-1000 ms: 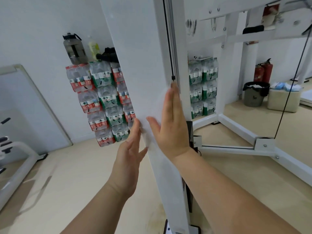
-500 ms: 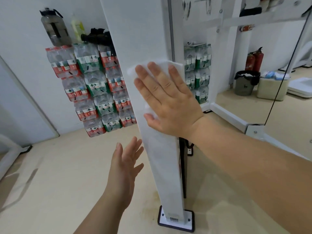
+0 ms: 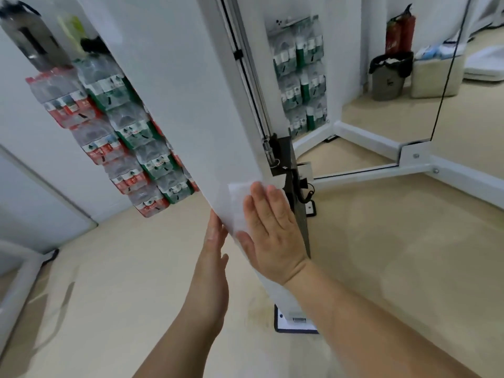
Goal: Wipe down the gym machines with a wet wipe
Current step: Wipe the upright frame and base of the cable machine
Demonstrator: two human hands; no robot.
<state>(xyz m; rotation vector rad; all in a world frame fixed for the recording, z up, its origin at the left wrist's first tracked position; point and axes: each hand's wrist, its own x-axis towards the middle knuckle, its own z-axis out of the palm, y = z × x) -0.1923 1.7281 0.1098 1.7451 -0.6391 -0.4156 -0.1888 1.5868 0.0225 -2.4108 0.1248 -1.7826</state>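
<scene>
A tall white upright post of the gym machine (image 3: 174, 85) fills the middle of the head view and stands on a dark-edged foot plate (image 3: 294, 321). My right hand (image 3: 272, 236) lies flat on the post's lower part and presses a white wet wipe (image 3: 237, 203) against it; the wipe shows above and left of my fingers. My left hand (image 3: 214, 257) is flat with straight fingers, its fingertips touching the post's left edge, and it holds nothing.
Shrink-wrapped packs of water bottles (image 3: 114, 126) are stacked against the wall behind the post. The machine's white base beams (image 3: 409, 159) and a black cable (image 3: 447, 69) lie to the right. A bin (image 3: 388, 75), fire extinguishers (image 3: 399, 32) and a white box (image 3: 436, 75) stand beyond.
My right hand has slid the wipe down the post from chest height to near its base. My left hand has risen from hanging free and now touches the post's left edge.
</scene>
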